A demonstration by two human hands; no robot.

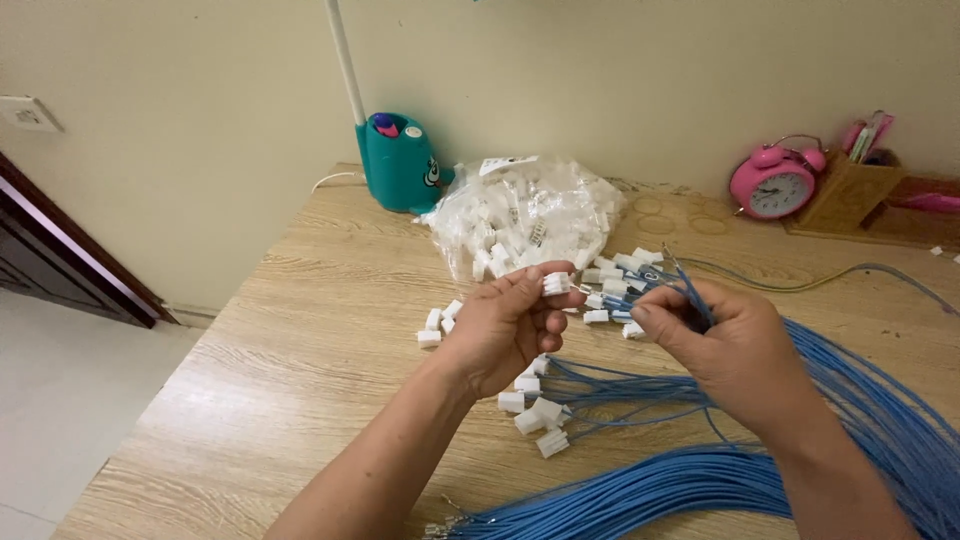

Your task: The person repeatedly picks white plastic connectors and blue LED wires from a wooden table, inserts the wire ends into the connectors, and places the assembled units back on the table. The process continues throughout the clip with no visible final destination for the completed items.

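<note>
Even, soft indoor light, fairly bright; no hard source visible. Faint diffuse shadows under the forearms on the light wood-grain bench [300,330]. Mild glare on the clear crinkled plastic bag of white connectors [525,210], washing out detail inside. Slight softness on the fingers of both hands; fine blue wires smear together at lower right. Wide-angle bowing shows along the bench edges and wall corner.

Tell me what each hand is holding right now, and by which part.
Left hand pinches a white connector by its sides at the fingertips. Right hand grips blue wires just below their free ends.
</note>
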